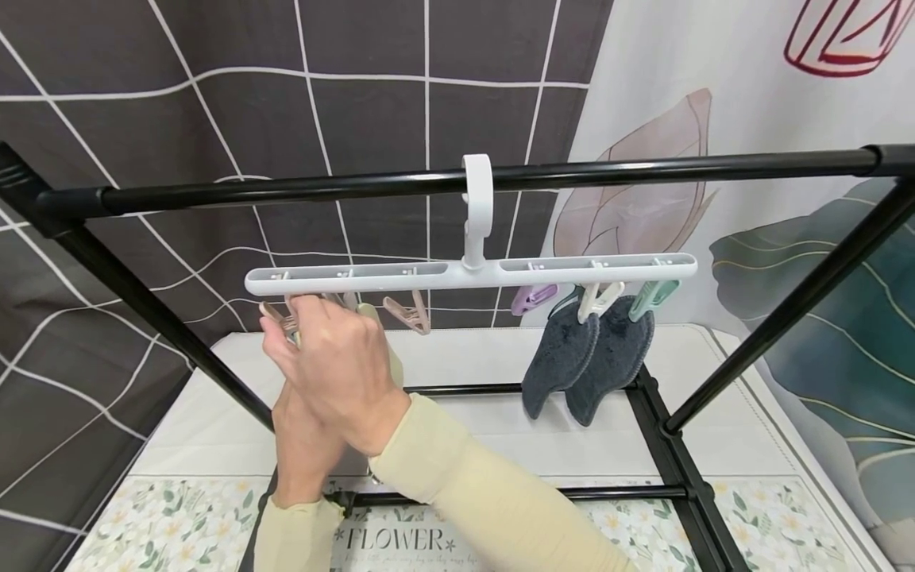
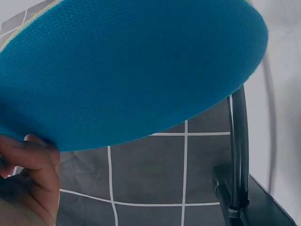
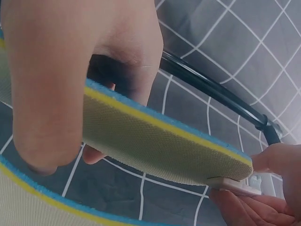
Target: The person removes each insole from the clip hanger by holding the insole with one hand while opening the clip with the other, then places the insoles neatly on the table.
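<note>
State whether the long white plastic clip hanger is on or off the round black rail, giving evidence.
The hanger is on: in the head view, its curved hook goes over the rail, and its bar hangs below.

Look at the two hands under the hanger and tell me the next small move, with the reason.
I'd probably have the left hand gently ease its pinch so the clip closes on the insole: the clip appears to overlap the insole's end, and the right hand holds the insole. Two grey pads already hang clipped, which suggests the same finish here.
</note>
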Motion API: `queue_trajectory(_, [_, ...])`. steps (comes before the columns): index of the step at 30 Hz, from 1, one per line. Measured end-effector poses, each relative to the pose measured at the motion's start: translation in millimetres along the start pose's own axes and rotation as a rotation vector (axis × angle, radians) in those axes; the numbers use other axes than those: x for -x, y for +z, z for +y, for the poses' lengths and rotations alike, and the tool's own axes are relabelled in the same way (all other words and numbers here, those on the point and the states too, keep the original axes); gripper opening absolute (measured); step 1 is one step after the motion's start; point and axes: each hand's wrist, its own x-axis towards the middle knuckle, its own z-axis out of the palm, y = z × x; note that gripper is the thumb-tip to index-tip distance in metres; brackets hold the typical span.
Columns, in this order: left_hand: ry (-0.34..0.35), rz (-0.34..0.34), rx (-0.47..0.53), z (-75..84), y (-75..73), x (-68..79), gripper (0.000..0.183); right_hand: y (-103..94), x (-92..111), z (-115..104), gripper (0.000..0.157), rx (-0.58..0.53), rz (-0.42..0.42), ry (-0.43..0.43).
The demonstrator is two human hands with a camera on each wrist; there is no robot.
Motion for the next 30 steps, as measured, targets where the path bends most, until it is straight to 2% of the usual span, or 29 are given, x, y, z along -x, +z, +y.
queue_trajectory(10, [0.003, 0.034, 0.033, -0.1, -1.3, 0.8, 0.052, -0.1, -1.0, 1.7, 0.021, 0.010, 0.020, -0.020])
queue_trajectory(21, [-0.019, 0.020, 0.042, -0.5, -2.1, -1.0, 0.048, -0.3, -2.3, 5.1, 0.019, -0.049, 0.043, -0.015])
queue_trajectory(30, [-0.010, 0.039, 0.051, 0.7, -1.1, -1.5, 0.046, -0.9, -2.5, 6.5, 0.021, -0.044, 0.053, -0.008])
